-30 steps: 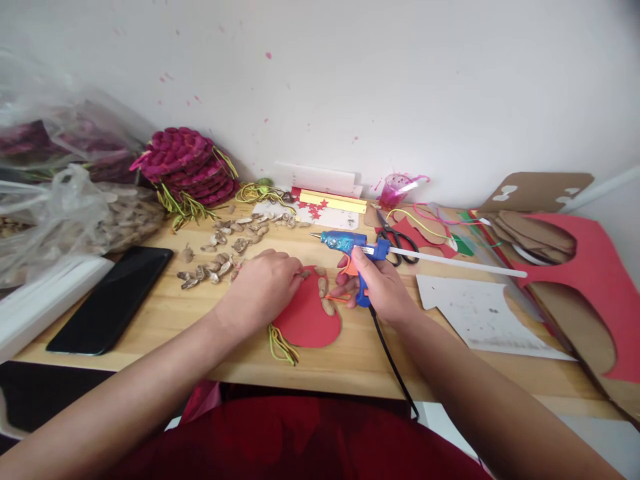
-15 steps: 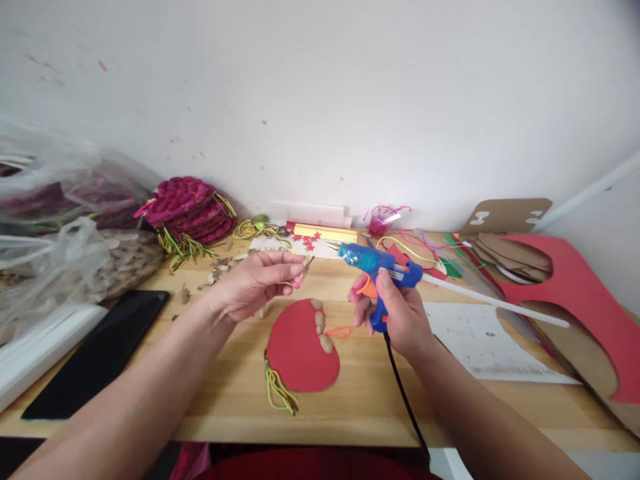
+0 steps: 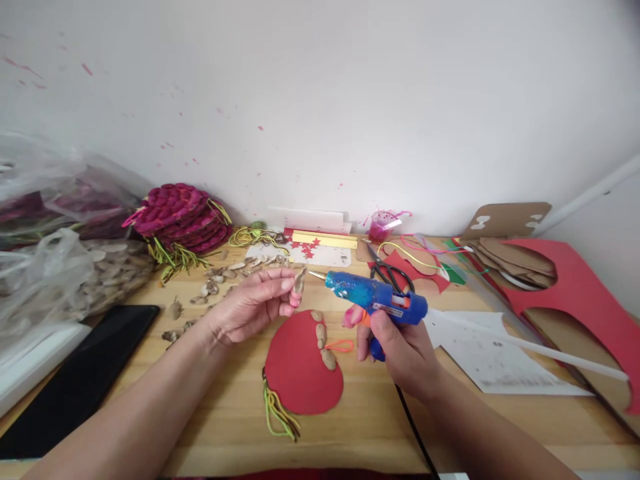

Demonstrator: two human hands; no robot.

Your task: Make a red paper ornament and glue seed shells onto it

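Between the thumb and fingers of my left hand (image 3: 257, 300) is a small brown shell piece (image 3: 301, 283). My right hand (image 3: 400, 343) is wrapped round the handle of a blue glue gun (image 3: 370, 293), its nozzle pointing left and close to the shell piece. Under both hands a red rounded cutout (image 3: 303, 373) lies on the wooden table (image 3: 225, 407). Several brown shells (image 3: 321, 335) sit along its upper right edge, beside an orange loop (image 3: 341, 345). A yellow-green tassel (image 3: 276, 408) hangs from its lower left.
Loose shells (image 3: 233, 268), a magenta stack (image 3: 183, 217) and a plastic bag (image 3: 75, 267) are at the left, with a black tablet-like slab (image 3: 83, 380). Black scissors (image 3: 390, 270) lie behind the glue gun. Paper (image 3: 500, 357) and red board (image 3: 583, 280) are at the right.
The glue gun has moved left and lower, its nozzle now close to the shell piece. My left hand has turned the piece more upright. The scissors have come into sight.
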